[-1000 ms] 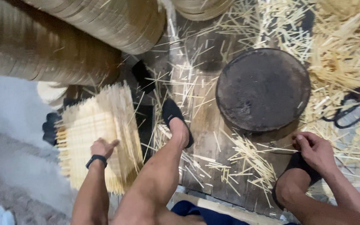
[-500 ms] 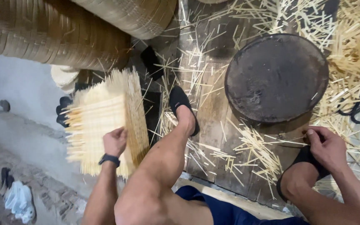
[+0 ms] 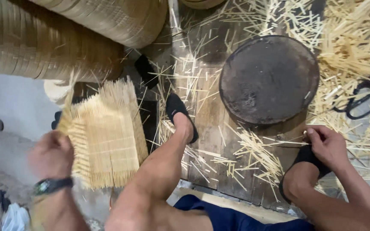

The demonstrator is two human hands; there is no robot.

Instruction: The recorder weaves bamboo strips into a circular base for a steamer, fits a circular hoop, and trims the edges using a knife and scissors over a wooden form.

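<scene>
My left hand, with a black wristwatch, grips the near left corner of a woven bamboo mat whose strip ends stick out like a fringe; the hand is blurred. My right hand rests low at the right with fingers curled on thin bamboo strips beside my right knee and black shoe. My left leg stretches forward, its black shoe on a wooden board.
A round dark metal disc lies on the board ahead. Loose bamboo splints litter the right side. Black scissors lie at the far right. Large rolled woven mats fill the upper left.
My left hand has pulled the woven mat nearer and lower left. My right hand stayed by the knee. The camera has tilted closer.
</scene>
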